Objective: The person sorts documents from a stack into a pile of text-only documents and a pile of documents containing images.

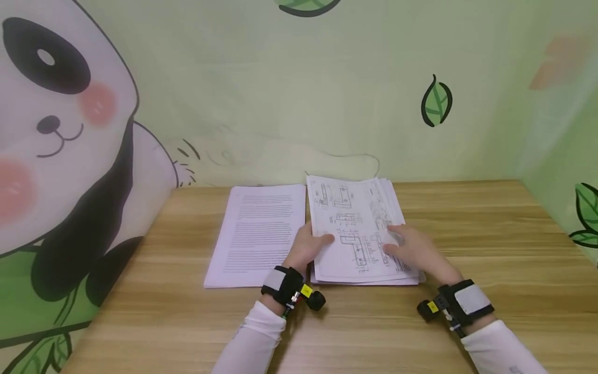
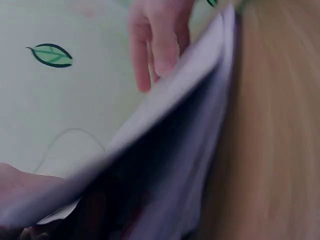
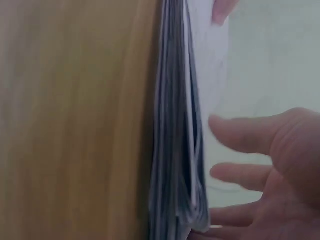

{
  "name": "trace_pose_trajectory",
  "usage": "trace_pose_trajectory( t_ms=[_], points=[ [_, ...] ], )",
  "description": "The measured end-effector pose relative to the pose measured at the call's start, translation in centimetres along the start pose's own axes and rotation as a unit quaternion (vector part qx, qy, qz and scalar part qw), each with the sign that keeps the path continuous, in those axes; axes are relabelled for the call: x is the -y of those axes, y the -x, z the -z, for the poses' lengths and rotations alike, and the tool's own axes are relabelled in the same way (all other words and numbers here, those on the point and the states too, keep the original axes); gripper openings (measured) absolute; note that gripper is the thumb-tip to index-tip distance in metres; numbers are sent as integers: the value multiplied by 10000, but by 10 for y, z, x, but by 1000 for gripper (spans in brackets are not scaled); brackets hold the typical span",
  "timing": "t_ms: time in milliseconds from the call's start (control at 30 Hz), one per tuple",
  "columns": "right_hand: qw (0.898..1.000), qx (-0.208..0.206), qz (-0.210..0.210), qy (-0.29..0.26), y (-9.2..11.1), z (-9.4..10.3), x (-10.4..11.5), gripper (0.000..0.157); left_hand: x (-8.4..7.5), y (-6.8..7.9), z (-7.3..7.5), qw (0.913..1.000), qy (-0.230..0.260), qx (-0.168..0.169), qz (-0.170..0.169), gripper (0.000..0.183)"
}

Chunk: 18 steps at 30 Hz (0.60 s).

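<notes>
A stack of paper point(image 1: 334, 265) lies on the table, its top sheet printed with technical drawings. With the thumb on top and the fingers tucked beneath, my left hand point(image 1: 304, 248) pinches the left edge of the upper paper. The left wrist view shows those sheets point(image 2: 172, 92) raised, leaving a dark gap over the paper below. My right hand point(image 1: 418, 250) is at the stack's right side, thumb and fingers extended. In the right wrist view its fingers point(image 3: 242, 177) are spread beside the stacked edges point(image 3: 172, 125); whether they touch the paper is unclear.
A second stack of paper point(image 1: 268, 234), covered in printed text, lies just left of the drawings. Both stacks rest on a wood-grain table point(image 1: 504, 244). Behind stands a pale green backdrop point(image 1: 355, 93) with a panda and leaves.
</notes>
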State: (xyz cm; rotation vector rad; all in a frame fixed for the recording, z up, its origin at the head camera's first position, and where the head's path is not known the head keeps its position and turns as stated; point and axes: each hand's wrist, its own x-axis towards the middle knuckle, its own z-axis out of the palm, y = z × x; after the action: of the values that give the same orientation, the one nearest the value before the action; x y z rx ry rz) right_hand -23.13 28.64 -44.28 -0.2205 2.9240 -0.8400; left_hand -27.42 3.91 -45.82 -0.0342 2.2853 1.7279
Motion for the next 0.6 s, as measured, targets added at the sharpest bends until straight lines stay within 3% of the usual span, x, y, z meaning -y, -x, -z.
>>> trace_pose_trajectory(
  t_ms=[67,167,400,500,600],
  points=[
    [9998,63,10,176,1,-4,4,58,0,-1,3,9979,-558,-298,-140,43],
    [9993,152,16,339,2,-6,8,57,-1,0,5,9878,-1342,-708,-356,49],
    [9990,242,-137,357,3,-6,11,58,-3,1,8,9523,-2729,-1279,-487,47],
    [9992,233,-183,277,3,-7,11,59,-5,1,6,9425,-3028,-1336,-459,36],
    [9996,176,-223,84,4,-7,8,60,-6,1,1,9425,-3050,-1252,-540,26]
  ],
)
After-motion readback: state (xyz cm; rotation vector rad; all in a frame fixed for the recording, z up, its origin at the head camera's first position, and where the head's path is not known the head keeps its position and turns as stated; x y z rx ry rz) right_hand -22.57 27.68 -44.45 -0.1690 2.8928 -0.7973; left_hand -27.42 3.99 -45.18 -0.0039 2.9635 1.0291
